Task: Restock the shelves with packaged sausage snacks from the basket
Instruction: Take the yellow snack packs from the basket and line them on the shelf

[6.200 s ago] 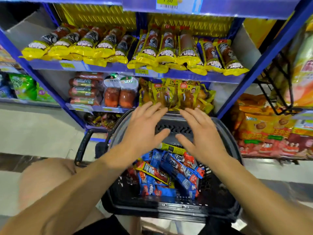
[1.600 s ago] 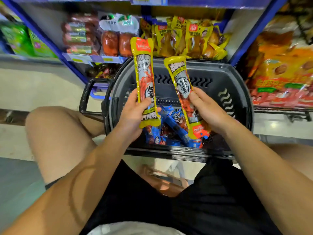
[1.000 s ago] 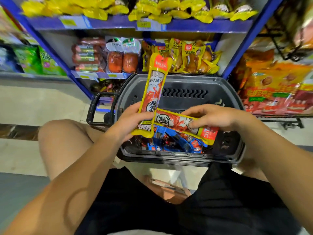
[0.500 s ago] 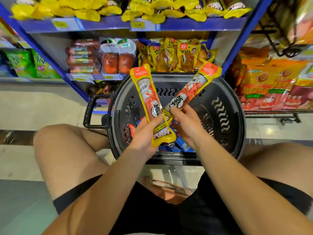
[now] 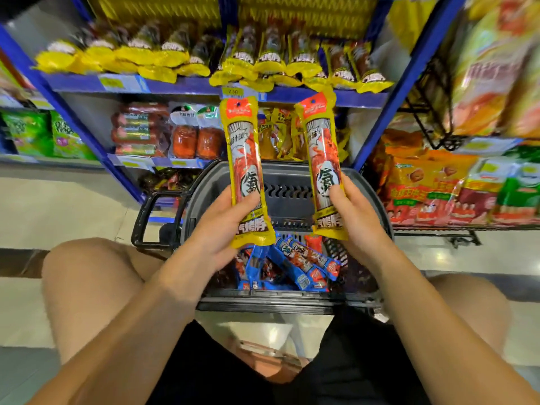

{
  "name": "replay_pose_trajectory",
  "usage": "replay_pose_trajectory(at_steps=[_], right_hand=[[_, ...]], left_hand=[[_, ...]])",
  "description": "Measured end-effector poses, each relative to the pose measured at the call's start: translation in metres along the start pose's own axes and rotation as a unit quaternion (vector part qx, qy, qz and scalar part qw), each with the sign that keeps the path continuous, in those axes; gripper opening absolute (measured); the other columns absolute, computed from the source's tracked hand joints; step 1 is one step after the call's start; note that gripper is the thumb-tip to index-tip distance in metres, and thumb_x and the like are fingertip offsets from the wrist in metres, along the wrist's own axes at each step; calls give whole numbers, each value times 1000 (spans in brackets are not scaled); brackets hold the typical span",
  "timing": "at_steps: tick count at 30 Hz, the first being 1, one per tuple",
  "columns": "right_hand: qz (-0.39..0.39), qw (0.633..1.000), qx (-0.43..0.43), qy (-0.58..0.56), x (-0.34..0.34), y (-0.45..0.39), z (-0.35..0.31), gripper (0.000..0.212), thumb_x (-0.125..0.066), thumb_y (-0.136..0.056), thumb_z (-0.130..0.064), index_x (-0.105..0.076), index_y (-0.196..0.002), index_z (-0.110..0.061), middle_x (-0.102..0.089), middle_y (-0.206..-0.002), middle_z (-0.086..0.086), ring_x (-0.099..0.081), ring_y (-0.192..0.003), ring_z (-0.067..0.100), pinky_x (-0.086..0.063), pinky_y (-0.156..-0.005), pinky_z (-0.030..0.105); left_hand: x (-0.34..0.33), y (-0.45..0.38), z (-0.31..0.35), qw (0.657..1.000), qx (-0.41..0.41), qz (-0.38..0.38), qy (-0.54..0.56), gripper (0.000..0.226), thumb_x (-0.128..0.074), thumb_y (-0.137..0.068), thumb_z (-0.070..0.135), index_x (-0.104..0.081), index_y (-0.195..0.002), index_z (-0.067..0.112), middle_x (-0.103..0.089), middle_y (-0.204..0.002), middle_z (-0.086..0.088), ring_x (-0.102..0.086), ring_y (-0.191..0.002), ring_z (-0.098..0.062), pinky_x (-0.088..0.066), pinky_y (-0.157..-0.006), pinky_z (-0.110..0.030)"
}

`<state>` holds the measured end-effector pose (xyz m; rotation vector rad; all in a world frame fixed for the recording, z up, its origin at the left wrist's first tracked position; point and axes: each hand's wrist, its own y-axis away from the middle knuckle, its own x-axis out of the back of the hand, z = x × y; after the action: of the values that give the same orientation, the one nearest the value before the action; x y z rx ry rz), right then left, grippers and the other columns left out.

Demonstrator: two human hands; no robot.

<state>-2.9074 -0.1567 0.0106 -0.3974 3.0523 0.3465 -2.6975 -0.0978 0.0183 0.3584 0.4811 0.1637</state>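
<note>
Packs uncrossed since a moment ago: left hand [image 5: 217,229] grips one yellow sausage pack [image 5: 245,171], right hand [image 5: 355,217] grips another [image 5: 323,168]. Both upright, apart, over the basket [image 5: 377,211]. Likely headed for the far shelf [image 5: 187,84].

- The yellow price tag [image 5: 233,91] on the blue shelf edge [image 5: 292,95] reads "2.50".
- Each of the two yellow sausage packets [image 5: 245,159] [image 5: 323,153] carries large Chinese characters, too blurred to read with certainty.
- Other labels are illegible.
</note>
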Motion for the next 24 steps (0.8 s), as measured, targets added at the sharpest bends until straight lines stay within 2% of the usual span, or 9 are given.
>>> replay_pose_trajectory(at_steps=[2, 5, 9, 13, 15, 16, 18, 21, 24], right_hand=[[11, 1000, 6, 11, 4, -2, -12, 49, -66, -79, -39, -59, -127, -36, -70, -106, -5, -68, -88, 17, -53, -76, 42], [16, 997, 25, 72, 10, -10, -33, 49, -69, -67, -26, -57, -112, -39, -67, -112, 4, -65, -100, 28, -56, -84, 54], [18, 995, 43, 86, 16, -27, -68, 52, -64, -65, -13, -56, -113, -30, -67, -108, 4, -65, -96, 25, -57, -77, 44], [56, 990, 57, 113, 21, -57, -99, 49, -73, -67, -22, -62, -115, -23, -70, -112, 2, -67, -103, 22, -58, -83, 44], [72, 989, 52, 114, 22, -77, -113, 46, -74, -78, -25, -61, -121, -19, -68, -118, 4, -67, -104, 20, -60, -70, 35], [83, 989, 48, 110, 22, -89, -119, 48, -74, -81, -25, -59, -126, -14, -66, -121, 7, -68, -100, 20, -59, -63, 29], [103, 987, 33, 116, 22, -109, -130, 52, -74, -84, -28, -57, -129, -9, -66, -117, 10, -69, -83, 20, -57, -58, 27], [110, 987, 20, 119, 12, -130, -142, 42, -70, -90, -28, -59, -123, -6, -66, -93, 6, -62, -59, 14, -58, -58, 26], [131, 986, 14, 104, 3, -146, -146, 43, -68, -92, -31, -55, -123, -5, -57, -78, 5, -60, -55, 12, -53, -50, 22]], left_hand=[[-4, -1, 15, 1000, -18, -9, -20, 31, -58, -93, 16, -59, -124, 22, -72, -90, -4, -69, -73, -18, -57, -55, -32], [-9, -5, 38, 998, -47, -6, -52, 26, -60, -93, 19, -60, -118, 26, -74, -103, -4, -72, -87, -20, -60, -67, -39], [-13, -15, 62, 994, -79, -6, -72, 22, -61, -94, 21, -61, -116, 25, -73, -101, -5, -70, -92, -28, -58, -66, -40], [-20, -25, 78, 993, -96, -12, -73, 27, -60, -94, 20, -61, -121, 21, -72, -101, -4, -70, -84, -22, -56, -58, -35], [-23, -29, 83, 993, -97, -11, -70, 27, -61, -94, 20, -61, -121, 21, -73, -105, -4, -70, -86, -20, -56, -58, -34], [-24, -31, 84, 993, -96, -11, -72, 27, -61, -94, 19, -62, -121, 20, -73, -106, -4, -70, -88, -20, -56, -59, -34], [-25, -34, 84, 993, -90, -15, -73, 28, -60, -94, 19, -61, -122, 20, -73, -105, -4, -71, -88, -20, -58, -60, -35], [-23, -38, 80, 994, -78, -11, -72, 27, -60, -94, 19, -62, -121, 21, -73, -106, -4, -71, -92, -23, -59, -63, -37], [-19, -41, 76, 995, -67, -4, -73, 23, -59, -95, 19, -63, -117, 22, -73, -109, -5, -71, -96, -24, -60, -70, -41]])
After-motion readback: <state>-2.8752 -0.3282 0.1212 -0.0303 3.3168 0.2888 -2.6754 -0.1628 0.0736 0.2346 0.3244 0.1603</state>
